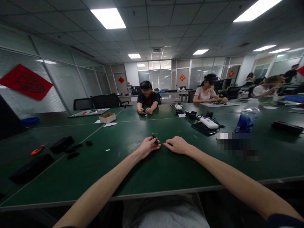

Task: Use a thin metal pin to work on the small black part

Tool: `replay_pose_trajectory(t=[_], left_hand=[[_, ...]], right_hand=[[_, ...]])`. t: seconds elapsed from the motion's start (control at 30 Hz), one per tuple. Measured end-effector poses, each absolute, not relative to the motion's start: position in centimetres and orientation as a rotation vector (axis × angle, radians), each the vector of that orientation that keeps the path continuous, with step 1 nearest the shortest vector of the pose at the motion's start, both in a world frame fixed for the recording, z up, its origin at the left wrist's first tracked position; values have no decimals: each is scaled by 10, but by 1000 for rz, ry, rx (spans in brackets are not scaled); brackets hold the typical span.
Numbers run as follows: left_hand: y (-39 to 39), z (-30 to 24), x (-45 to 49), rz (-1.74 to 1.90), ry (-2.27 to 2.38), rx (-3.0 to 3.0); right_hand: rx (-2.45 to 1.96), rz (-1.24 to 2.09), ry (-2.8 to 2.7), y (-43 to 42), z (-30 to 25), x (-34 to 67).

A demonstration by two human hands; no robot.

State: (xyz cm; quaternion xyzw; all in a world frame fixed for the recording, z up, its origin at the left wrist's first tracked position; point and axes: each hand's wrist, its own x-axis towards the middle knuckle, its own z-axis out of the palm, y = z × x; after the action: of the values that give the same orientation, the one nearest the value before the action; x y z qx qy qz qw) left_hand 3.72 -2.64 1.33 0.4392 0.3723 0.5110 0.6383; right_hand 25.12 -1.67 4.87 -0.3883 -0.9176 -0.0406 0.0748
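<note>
Above the smooth green tabletop point(142, 180), the left hand point(147, 148) pinches a small irregular black plastic-looking part point(155, 140), the curled right hand point(177, 145) seemingly gripping a thin silvery metal shaft point(162, 143) against it, work calling for steady alignment.

2 bare arms point(108, 183) reach forward, angling inward. The left hand point(148, 148) is curled in a pinch; the right hand point(178, 145), closed, knuckles up, sits just beside it.
</note>
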Motion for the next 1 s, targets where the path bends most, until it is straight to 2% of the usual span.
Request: replay_pose_trajectory(t=[1.0], left_hand=[[-24, 11, 34, 1139, 820, 1019]], right_hand=[[-1217, -222, -2705, -19, 50, 251]])
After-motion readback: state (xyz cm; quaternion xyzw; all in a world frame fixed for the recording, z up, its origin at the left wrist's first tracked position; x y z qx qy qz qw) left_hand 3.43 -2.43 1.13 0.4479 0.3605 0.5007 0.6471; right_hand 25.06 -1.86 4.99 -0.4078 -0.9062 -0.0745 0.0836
